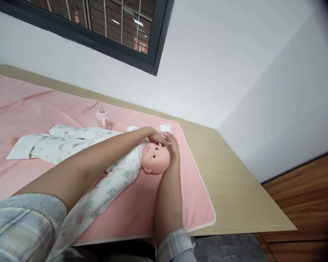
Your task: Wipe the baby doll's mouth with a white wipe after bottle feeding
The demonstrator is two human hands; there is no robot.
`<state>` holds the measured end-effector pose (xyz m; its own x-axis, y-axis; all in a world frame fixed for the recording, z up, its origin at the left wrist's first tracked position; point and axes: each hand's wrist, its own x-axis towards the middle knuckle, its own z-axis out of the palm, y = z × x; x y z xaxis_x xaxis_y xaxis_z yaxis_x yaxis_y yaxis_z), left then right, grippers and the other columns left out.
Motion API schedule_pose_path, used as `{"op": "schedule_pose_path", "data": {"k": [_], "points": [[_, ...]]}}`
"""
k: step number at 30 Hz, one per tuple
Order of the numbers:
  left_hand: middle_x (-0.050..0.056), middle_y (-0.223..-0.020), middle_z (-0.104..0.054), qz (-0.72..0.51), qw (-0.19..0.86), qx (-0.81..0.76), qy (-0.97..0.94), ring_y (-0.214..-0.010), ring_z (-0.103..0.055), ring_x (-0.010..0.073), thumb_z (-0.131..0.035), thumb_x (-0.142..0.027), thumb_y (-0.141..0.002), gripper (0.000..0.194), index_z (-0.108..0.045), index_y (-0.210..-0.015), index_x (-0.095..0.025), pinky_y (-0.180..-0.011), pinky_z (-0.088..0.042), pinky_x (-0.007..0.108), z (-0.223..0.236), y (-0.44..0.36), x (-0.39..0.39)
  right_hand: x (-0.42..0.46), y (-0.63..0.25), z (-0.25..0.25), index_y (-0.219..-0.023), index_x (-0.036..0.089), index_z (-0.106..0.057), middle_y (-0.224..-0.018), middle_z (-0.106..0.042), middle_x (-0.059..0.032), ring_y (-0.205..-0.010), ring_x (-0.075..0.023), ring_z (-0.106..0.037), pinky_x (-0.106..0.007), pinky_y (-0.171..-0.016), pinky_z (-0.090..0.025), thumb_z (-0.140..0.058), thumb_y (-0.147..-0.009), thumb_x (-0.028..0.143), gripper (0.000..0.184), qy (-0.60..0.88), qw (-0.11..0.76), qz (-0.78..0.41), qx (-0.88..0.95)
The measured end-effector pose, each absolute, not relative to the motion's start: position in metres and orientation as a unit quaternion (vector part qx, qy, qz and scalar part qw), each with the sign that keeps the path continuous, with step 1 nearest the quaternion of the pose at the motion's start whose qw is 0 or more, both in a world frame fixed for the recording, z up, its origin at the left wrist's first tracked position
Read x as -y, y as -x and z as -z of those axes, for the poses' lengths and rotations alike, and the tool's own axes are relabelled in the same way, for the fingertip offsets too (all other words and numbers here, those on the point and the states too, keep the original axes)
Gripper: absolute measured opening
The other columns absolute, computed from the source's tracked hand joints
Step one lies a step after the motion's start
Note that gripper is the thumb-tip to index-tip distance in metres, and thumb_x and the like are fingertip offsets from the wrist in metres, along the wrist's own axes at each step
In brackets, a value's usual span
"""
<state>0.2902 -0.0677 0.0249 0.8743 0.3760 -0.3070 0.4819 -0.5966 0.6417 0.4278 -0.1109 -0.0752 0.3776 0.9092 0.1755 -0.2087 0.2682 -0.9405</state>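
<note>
Fingers [162, 138] beside doll head [159, 161] — contact unclear

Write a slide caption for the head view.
Left hand and right hand beside the head of a doll on a pink blanket.

I can't read any text; the tiny pale marks [167, 123] on the pink fabric blanket [136, 209], far right, are illegible.

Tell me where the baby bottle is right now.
In the head view, the baby bottle stands left of centre on the pink blanket, close beside the doll, on the side toward the window.
</note>
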Motion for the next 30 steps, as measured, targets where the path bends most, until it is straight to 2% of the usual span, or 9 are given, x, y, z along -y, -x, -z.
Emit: {"op": "schedule_pose_path", "data": {"k": [3, 7, 10, 17, 24, 30], "points": [[0.01, -0.093, -0.077, 0.076, 0.352, -0.261, -0.896, -0.085, -0.073, 0.0279, -0.064, -0.049, -0.074, 0.042, -0.077, -0.103, -0.021, -0.081, -0.059, 0.036, -0.045, -0.281, 0.062, 0.112, -0.423, 0.074, -0.105, 0.02, -0.065, -0.098, -0.073, -0.0027, -0.089, -0.0149, -0.069, -0.03, -0.082, -0.059, -0.07, -0.078, 0.036, 0.032, 0.433, 0.674, -0.461, 0.382], [0.012, -0.106, -0.075, -0.042, 0.292, -0.315, -0.902, -0.093, -0.073, 0.0257, -0.054, -0.029, -0.078, 0.042, -0.069, -0.115, -0.016, -0.091, -0.055, 0.035, -0.07, -0.254, 0.062, 0.111, -0.415, 0.073, -0.109, 0.023, -0.063, -0.107, -0.073, -0.0041, -0.101, -0.0155, -0.07, -0.032, -0.088, -0.058, -0.069, -0.081, 0.043, 0.035, 0.397, 0.682, -0.509, 0.342], [0.013, -0.107, -0.074, -0.112, 0.268, -0.352, -0.89, -0.092, -0.074, 0.025, -0.048, -0.022, -0.08, 0.041, -0.066, -0.115, -0.012, -0.089, -0.055, 0.033, -0.079, -0.233, 0.068, 0.111, -0.407, 0.074, -0.111, 0.023, -0.064, -0.113, -0.072, -0.0057, -0.106, -0.0163, -0.07, -0.033, -0.092, -0.058, -0.069, -0.082, 0.047, 0.038, 0.378, 0.68, -0.532, 0.332], [0.009, -0.098, -0.075, -0.163, 0.296, -0.355, -0.871, -0.085, -0.074, 0.0247, -0.052, -0.032, -0.084, 0.032, -0.068, -0.104, -0.013, -0.075, -0.054, 0.03, -0.067, -0.2, 0.082, 0.109, -0.402, 0.074, -0.107, 0.022, -0.066, -0.114, -0.071, -0.0067, -0.11, -0.0176, -0.069, -0.035, -0.092, -0.059, -0.065, -0.084, 0.054, 0.039, 0.355, 0.704, -0.528, 0.316], [0.008, -0.097, -0.076, -0.18, 0.299, -0.333, -0.876, -0.087, -0.073, 0.0265, -0.054, -0.044, -0.087, 0.038, -0.069, -0.105, -0.016, -0.076, -0.052, 0.032, -0.056, -0.188, 0.086, 0.097, -0.412, 0.087, -0.107, 0.024, -0.066, -0.124, -0.069, -0.0045, -0.111, -0.0176, -0.069, -0.039, -0.1, -0.055, -0.062, -0.086, 0.05, 0.033, 0.284, 0.717, -0.567, 0.289], [0.008, -0.105, -0.074, -0.21, 0.277, -0.345, -0.872, -0.094, -0.071, 0.0273, -0.051, -0.046, -0.087, 0.041, -0.07, -0.107, -0.015, -0.081, -0.051, 0.034, -0.053, -0.181, 0.091, 0.101, -0.429, 0.075, -0.111, 0.021, -0.069, -0.12, -0.071, -0.0055, -0.107, -0.0141, -0.069, -0.034, -0.101, -0.055, -0.053, -0.093, 0.048, 0.036, 0.308, 0.71, -0.579, 0.256]]}}
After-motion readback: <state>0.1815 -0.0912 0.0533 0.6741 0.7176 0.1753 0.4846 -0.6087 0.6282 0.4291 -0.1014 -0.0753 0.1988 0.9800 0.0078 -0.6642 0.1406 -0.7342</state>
